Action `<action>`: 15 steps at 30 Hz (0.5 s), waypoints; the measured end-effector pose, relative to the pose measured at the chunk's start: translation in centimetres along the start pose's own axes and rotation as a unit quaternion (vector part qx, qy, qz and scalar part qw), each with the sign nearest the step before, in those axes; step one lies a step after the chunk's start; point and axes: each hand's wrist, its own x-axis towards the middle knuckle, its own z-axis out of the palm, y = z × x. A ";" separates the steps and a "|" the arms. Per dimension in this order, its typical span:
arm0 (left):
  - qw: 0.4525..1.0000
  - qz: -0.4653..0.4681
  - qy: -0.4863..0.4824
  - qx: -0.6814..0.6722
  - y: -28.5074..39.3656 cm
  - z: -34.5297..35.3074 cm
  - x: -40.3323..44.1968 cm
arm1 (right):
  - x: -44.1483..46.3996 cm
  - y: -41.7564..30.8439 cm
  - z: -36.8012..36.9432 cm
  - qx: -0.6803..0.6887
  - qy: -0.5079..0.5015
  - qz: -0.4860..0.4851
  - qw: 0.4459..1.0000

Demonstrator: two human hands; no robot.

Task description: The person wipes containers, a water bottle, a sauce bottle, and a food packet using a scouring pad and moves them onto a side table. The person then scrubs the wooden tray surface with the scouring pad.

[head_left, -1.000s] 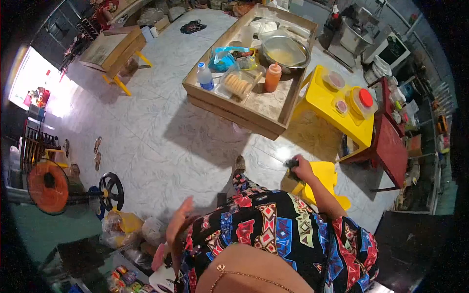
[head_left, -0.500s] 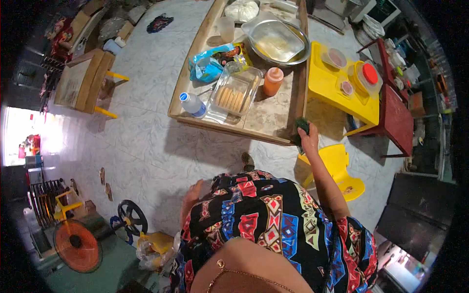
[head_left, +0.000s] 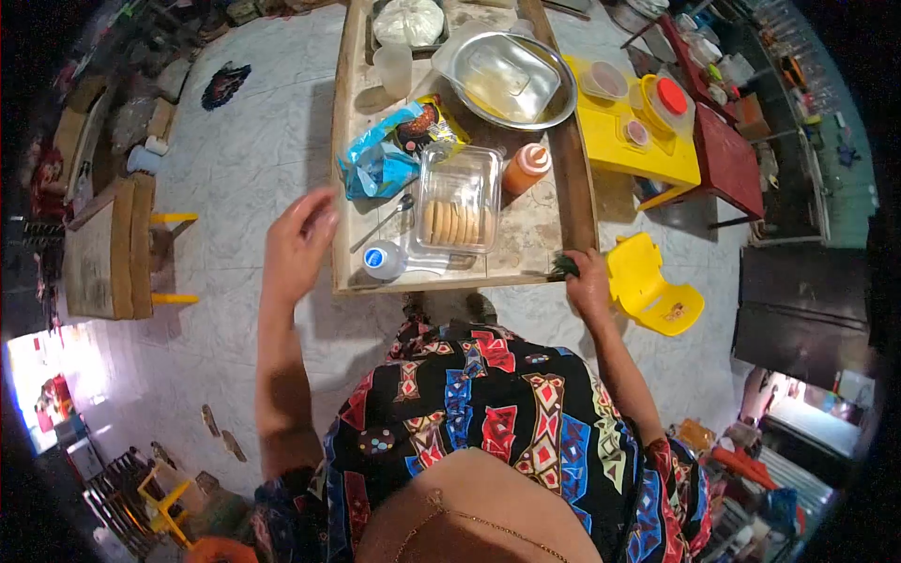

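My right hand point(head_left: 589, 281) is closed around a dark green scouring pad point(head_left: 565, 266) at the near right corner of the wooden tray table point(head_left: 526, 239). My left hand point(head_left: 300, 242) hovers beside the table's left edge, fingers loosely bent and apart, with nothing in it. Near that hand lie a blue snack packet point(head_left: 380, 169), a spoon point(head_left: 383, 223) and a bottle with a blue-and-white cap point(head_left: 387, 260). A clear plastic box point(head_left: 460, 178) holds several biscuits point(head_left: 455, 223). To its right stands an orange squeeze bottle point(head_left: 526, 169).
A steel basin point(head_left: 563, 98), a plastic cup point(head_left: 394, 70) and a white bundle point(head_left: 408, 22) occupy the far part. Close on the right are a yellow table point(head_left: 680, 167) with tubs and a yellow chair point(head_left: 657, 291). A wooden stool-like table point(head_left: 103, 249) stands left.
My left hand has risen from beside my body to the table's left edge. The view has turned and come closer to the table. My right hand still grips the scouring pad at the corner.
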 end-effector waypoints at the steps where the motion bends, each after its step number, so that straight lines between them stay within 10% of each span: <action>1: 0.993 -0.063 -0.073 -0.073 -0.9 0.4 2.3 | 0.1 -1.8 0.6 0.000 0.001 0.002 1.000; 6: 0.928 -0.160 -0.330 -0.067 -9.4 7.5 9.1 | 2.4 -8.2 3.0 0.067 -0.128 0.115 0.983; 15: 0.910 -0.228 -0.344 -0.028 -11.4 15.4 9.0 | 5.6 -8.7 7.4 0.163 -0.154 0.144 0.964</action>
